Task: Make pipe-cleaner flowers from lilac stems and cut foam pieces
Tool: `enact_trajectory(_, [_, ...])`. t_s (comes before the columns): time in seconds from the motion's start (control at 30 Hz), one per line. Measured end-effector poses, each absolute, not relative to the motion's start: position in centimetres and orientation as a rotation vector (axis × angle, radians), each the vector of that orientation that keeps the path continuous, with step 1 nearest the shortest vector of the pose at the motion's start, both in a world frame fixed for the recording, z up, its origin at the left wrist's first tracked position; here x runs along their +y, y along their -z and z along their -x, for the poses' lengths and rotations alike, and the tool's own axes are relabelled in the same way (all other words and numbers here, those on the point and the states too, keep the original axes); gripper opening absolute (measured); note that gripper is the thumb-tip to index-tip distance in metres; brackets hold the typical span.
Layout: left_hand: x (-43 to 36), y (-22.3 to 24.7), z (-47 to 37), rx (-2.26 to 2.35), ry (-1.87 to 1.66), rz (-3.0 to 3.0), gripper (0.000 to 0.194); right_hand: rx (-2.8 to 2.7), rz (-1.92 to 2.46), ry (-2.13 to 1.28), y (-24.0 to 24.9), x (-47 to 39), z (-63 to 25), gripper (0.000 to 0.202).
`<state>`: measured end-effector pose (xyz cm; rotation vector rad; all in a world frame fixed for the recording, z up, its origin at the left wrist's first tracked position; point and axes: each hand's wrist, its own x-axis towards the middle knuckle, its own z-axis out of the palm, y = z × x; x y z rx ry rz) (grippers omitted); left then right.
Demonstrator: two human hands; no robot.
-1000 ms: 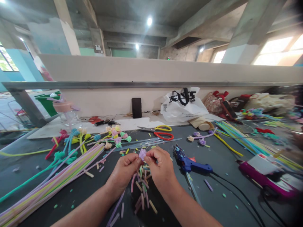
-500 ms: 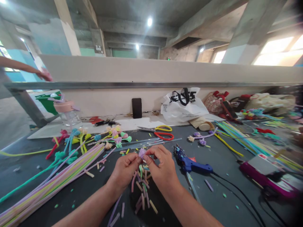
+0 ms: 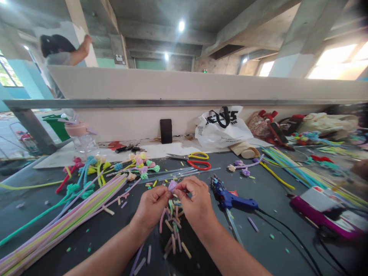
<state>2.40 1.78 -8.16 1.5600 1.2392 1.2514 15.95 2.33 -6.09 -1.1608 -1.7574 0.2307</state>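
Note:
Between my fingertips is a small purple pipe-cleaner flower [image 3: 172, 185], partly covered by the fingers. My left hand [image 3: 152, 205] pinches it from the left, and my right hand [image 3: 197, 199] pinches it from the right. Just below them lies a loose heap of short cut pipe-cleaner pieces [image 3: 174, 228] in pink, purple, beige and green. To the right of my right hand a blue glue gun [image 3: 238, 202] rests on the dark tabletop. Scissors [image 3: 191, 160] with yellow and red handles lie beyond my hands, beside clear glue sticks [image 3: 161, 176].
Long pipe cleaners [image 3: 74, 214] lie bundled at left, near finished flowers [image 3: 140, 163]. A pink-lidded bottle [image 3: 82, 136], a phone [image 3: 166, 131] and a white bag [image 3: 222, 128] stand along the back. A magenta device [image 3: 324, 216] sits at right. Behind the partition is a person [image 3: 61, 53].
Both hands stay in nearly the same place around the purple flower. Behind the partition at left, the person has moved and now has an arm raised.

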Motion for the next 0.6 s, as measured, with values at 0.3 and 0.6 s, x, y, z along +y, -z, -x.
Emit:
enact_trajectory(0.3, [1.76, 8.49, -2.39, 1.292, -1.247, -1.624, 0.035, -1.771, 1.127, -0.251, 6.12, 2.29, -15.87, 0.015])
enact_trajectory(0.6, [2.04, 8.80, -1.85, 1.403, -1.260, -1.965, 0.029, -1.764, 1.093, -0.207, 5.95, 2.46, -16.24, 0.009])
